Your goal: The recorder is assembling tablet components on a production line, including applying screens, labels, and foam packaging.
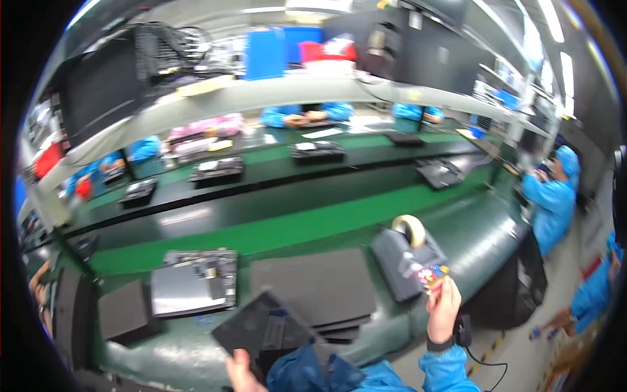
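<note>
My left hand point(243, 372) is at the lower edge, its thumb up against the rim of a dark flat panel point(251, 326) that it grips at a tilt. The panel has a recessed, ribbed section and lies partly over my blue-clothed lap. On the right, my raised right hand point(444, 306) pinches a small object point(431, 276) with yellow and blue parts and bright red and white spots; blur hides its exact kind. That object is in front of a grey tape dispenser point(395, 264) carrying a roll of cream tape point(410, 230).
Stacked dark foam-like sheets point(313, 277) lie mid-bench, left of the dispenser. An opened electronic unit with a silver cover point(183, 291) and a black block point(124, 310) are farther left. Beyond runs a green conveyor belt point(274, 228); several units and blue-sleeved co-workers are across it.
</note>
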The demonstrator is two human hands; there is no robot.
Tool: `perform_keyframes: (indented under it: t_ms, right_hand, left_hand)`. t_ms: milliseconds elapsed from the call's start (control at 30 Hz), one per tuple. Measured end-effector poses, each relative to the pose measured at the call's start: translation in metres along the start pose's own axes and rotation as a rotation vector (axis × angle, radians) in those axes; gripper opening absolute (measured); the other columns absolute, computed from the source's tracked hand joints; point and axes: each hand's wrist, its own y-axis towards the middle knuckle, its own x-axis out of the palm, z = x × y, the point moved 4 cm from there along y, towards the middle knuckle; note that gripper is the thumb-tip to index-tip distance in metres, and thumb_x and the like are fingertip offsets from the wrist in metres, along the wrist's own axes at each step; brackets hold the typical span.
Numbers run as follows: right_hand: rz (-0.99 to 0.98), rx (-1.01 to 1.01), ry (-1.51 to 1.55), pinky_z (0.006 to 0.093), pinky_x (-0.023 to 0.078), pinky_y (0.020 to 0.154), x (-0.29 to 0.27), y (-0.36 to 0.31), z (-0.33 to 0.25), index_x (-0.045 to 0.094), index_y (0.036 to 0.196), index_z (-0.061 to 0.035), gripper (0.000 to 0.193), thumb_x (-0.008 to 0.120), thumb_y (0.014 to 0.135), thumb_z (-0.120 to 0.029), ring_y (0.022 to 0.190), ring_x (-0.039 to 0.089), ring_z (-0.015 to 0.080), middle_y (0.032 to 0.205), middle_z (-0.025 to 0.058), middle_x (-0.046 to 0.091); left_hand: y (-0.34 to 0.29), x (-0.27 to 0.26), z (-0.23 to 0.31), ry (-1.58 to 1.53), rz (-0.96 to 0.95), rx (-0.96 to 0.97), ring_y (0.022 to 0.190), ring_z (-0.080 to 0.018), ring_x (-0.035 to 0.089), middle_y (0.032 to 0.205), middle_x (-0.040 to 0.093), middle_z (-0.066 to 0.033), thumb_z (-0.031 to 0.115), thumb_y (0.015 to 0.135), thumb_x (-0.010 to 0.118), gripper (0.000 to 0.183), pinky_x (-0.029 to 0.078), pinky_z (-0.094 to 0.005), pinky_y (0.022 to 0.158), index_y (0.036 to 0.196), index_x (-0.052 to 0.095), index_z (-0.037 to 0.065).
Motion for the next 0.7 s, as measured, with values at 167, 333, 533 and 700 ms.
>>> perform_keyframes:
  t_ms: [167,333,533,700]
  right_hand:
    - [0.193,0.505,-0.061,0.0218,0.024,0.036,-0.087,0.019,0.071,0.05,0.084,-0.0121,0.04,0.041,0.095,-0.049,0.039,0.034,0.0066,0.055,-0.0036,0.044]
    - [0.055,0.292,-0.061,0.0215,0.029,0.036,-0.054,0.008,0.068,0.054,0.082,-0.0061,0.022,0.055,0.093,-0.024,0.041,0.041,0.0065,0.062,-0.0001,0.051]
    - [-0.077,-0.086,-0.217,0.0205,0.03,0.049,-0.017,0.003,-0.003,0.046,0.074,-0.0088,0.019,0.051,0.092,-0.011,0.057,0.035,0.0014,0.063,-0.0059,0.04]
    - [-0.773,-0.058,-0.262,0.0192,0.036,0.049,0.115,-0.055,-0.02,0.055,0.078,-0.0026,0.014,0.061,0.087,-0.01,0.056,0.043,0.0016,0.062,-0.004,0.051]
  left_hand:
    - [0.008,0.0,-0.009,-0.169,-0.11,-0.093,0.102,-0.0243,0.06,0.116,0.06,-0.0133,0.03,0.096,0.051,0.044,0.048,-0.0369,0.089,0.125,0.049,-0.003]
    - [0.003,0.001,-0.009,-0.106,-0.079,-0.054,0.1,-0.0226,0.06,0.115,0.06,-0.0125,0.025,0.095,0.053,0.04,0.05,-0.0355,0.086,0.124,0.049,-0.003]
    - [0.0,0.006,-0.018,-0.156,-0.209,0.052,0.112,-0.023,0.055,0.124,0.057,-0.0114,0.019,0.093,0.054,0.044,0.041,-0.0352,0.097,0.13,0.045,-0.002]
    - [-0.003,0.006,-0.019,-0.124,-0.235,0.053,0.108,-0.019,0.055,0.118,0.058,-0.0092,0.016,0.093,0.055,0.037,0.041,-0.0325,0.095,0.125,0.048,-0.001]
